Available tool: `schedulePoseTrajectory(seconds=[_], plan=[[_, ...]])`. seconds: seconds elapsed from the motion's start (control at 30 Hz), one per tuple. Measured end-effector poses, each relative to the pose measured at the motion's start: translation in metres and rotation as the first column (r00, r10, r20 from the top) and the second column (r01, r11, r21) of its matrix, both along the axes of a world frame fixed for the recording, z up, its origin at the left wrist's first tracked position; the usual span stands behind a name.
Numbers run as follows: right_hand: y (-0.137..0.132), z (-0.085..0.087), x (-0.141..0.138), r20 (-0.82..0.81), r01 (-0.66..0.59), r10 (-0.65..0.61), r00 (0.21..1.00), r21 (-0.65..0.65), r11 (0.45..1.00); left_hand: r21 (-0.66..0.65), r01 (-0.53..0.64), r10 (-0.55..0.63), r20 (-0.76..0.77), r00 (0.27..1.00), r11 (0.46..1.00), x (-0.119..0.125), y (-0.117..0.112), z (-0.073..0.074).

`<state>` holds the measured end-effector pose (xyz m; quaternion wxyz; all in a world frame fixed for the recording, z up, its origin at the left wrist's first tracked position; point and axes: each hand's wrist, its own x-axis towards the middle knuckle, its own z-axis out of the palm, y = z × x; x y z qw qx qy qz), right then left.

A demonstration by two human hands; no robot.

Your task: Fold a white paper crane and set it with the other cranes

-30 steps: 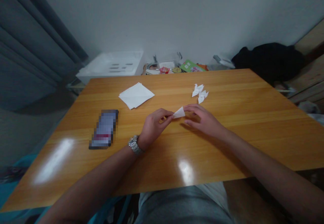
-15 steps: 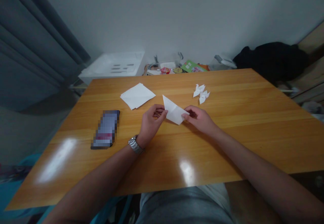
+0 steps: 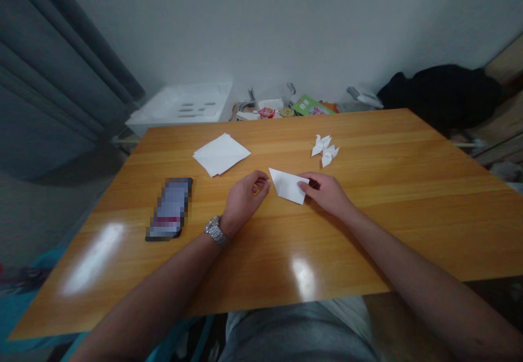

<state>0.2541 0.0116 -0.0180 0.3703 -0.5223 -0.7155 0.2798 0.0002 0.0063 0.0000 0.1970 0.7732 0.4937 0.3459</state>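
A folded white paper (image 3: 288, 185) lies low over the middle of the wooden table (image 3: 388, 209). My right hand (image 3: 327, 194) pinches its right edge with thumb and fingers. My left hand (image 3: 244, 200), with a metal watch on the wrist, rests just left of the paper. Its fingers are curled together and a small gap separates them from the paper's corner; nothing shows in them.
A stack of white sheets (image 3: 220, 154) lies at the back left and a dark phone (image 3: 169, 208) at the left. Small folded paper figures (image 3: 324, 150) sit at the back right. Behind the table are a white box (image 3: 183, 104), clutter and a black garment (image 3: 441, 92).
The paper went from a small triangle held between both hands to a larger opened shape. My left hand has let go of it, and the paper now sits lower, held only by my right hand.
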Motion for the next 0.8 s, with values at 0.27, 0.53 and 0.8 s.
schedulePoseTrajectory(seconds=[0.27,0.53,0.8], plan=[[0.0045,-0.0003,0.0049,0.147,-0.009,0.004,0.989,0.033,0.999,0.165,0.327,-0.251,-0.364,0.897,0.93,0.0004,-0.0036,0.0006],[0.0073,-0.0029,0.0068,0.28,-0.058,0.03,0.96,0.094,0.994,0.1,0.404,-0.303,-0.506,0.807,0.909,0.0016,-0.0052,-0.0064],[0.008,-0.0022,0.0081,0.286,-0.097,0.05,0.957,0.153,0.984,0.053,0.377,-0.302,-0.499,0.812,0.925,0.0046,-0.0075,-0.0058]])
